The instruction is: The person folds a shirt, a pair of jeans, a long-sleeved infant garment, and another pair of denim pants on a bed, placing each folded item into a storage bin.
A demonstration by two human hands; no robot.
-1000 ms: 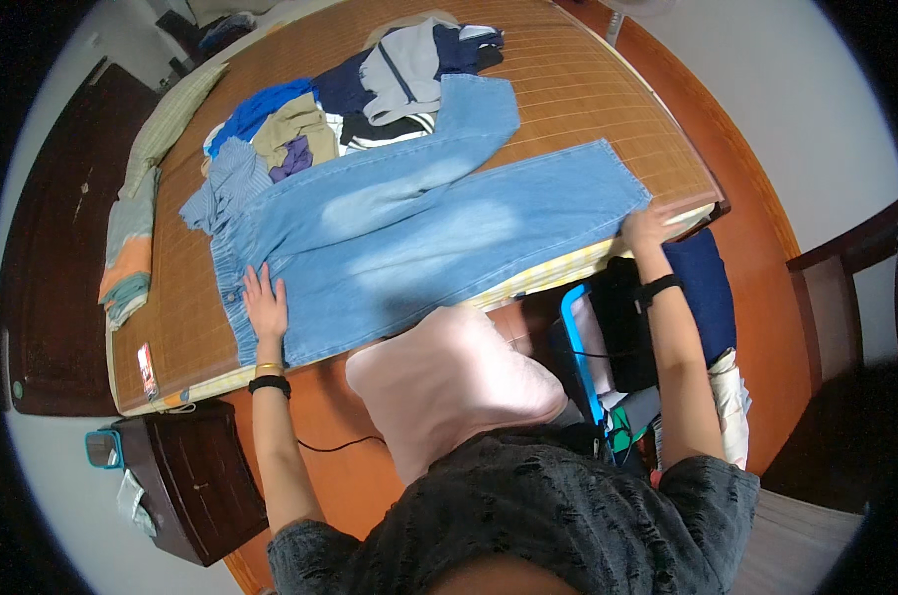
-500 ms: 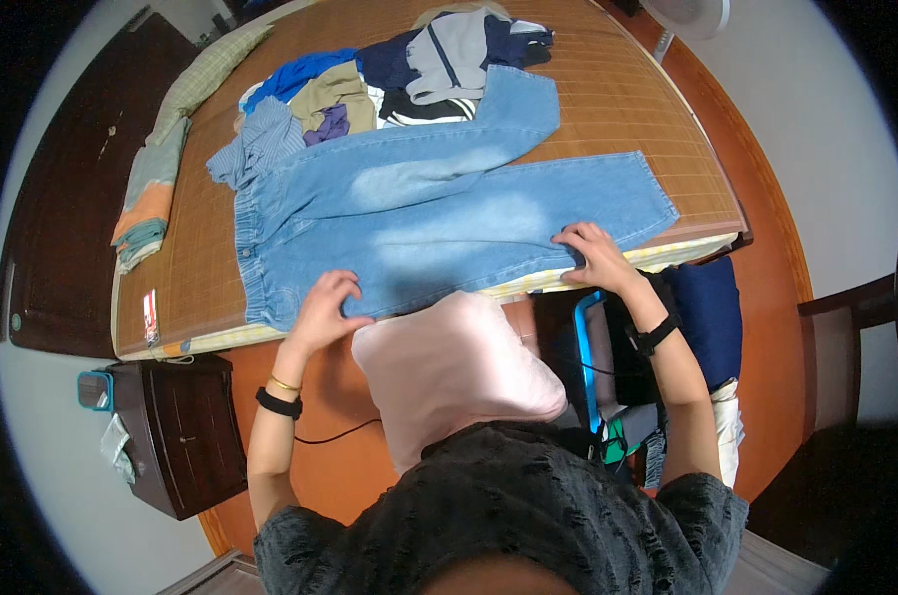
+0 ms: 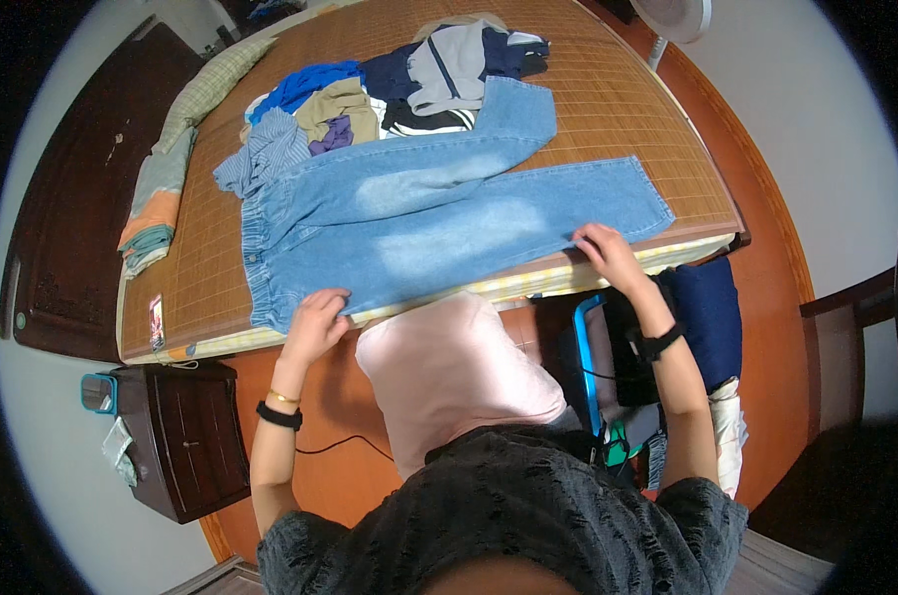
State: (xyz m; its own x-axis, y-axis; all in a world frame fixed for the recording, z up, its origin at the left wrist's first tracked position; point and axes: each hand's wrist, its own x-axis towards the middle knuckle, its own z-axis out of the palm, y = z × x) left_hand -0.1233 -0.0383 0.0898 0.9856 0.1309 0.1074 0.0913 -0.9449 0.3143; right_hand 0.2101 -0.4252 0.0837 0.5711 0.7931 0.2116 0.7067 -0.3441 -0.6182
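Light-blue jeans [image 3: 419, 238] lie sideways across the bed, their elastic waist to the left and the leg ends to the right. The near leg is stretched straight, while the far one bends away at its end. At the near edge, close to the waist, my left hand [image 3: 315, 325] is closed on the denim with curled fingers. My right hand [image 3: 613, 260] pinches the same edge further down the leg, toward the hem. What exactly sits between the fingertips is partly hidden.
Behind the jeans is a heap of clothes, including a grey and navy top [image 3: 449, 69] and a striped shirt [image 3: 266, 154]. A pink cushion [image 3: 454, 372] is before me. A dark cabinet [image 3: 186, 436] stands left; a navy bundle [image 3: 707, 322] sits at right, below the bed [image 3: 657, 109].
The jeans' near edge has been drawn straighter and lies further onto the bed. My left hand's fingers have closed up, and my right hand has shifted slightly right along the leg.
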